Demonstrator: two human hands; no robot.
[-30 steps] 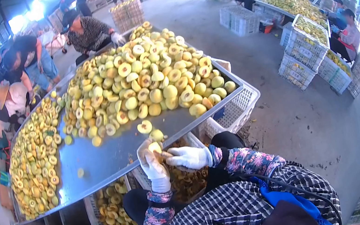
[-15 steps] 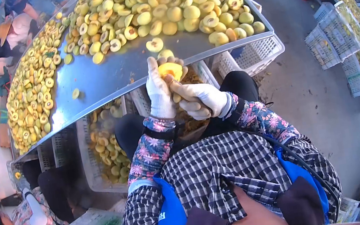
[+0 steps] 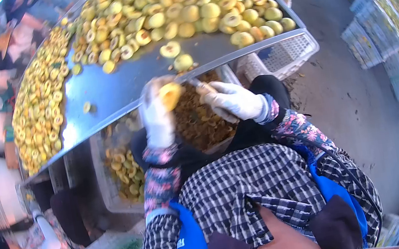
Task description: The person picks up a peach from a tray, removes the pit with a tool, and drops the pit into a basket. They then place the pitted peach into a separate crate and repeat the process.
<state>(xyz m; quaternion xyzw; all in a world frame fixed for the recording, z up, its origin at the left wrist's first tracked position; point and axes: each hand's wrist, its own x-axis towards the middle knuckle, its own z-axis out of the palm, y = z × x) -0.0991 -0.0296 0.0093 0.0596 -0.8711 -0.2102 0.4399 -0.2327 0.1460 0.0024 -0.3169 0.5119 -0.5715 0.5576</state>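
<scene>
My left hand (image 3: 157, 113), in a white glove and smeared by motion, grips a yellow peach half (image 3: 171, 96) over the table's front edge. My right hand (image 3: 235, 100), also gloved, is closed around a small pitting knife (image 3: 202, 87) with a light handle and metal tip; the tip's shape is hard to make out. Below both hands, a crate between my knees holds brown pits and scraps (image 3: 202, 124). On the metal table (image 3: 105, 90), a whole-looking peach (image 3: 183, 63) and a cut peach half (image 3: 170, 50) lie near the edge.
A large heap of peach halves (image 3: 181, 10) covers the table's back, with more piled on its left side. A crate (image 3: 106, 191) of peach halves stands left of my knees. White crates (image 3: 278, 60) and stacked crates (image 3: 361, 41) are at right. A co-worker (image 3: 45, 237) sits at lower left.
My hands have moved apart. The left went left with the peach half, and the right drew slightly right with the pitting knife. The crate of scraps shows more fully between them.
</scene>
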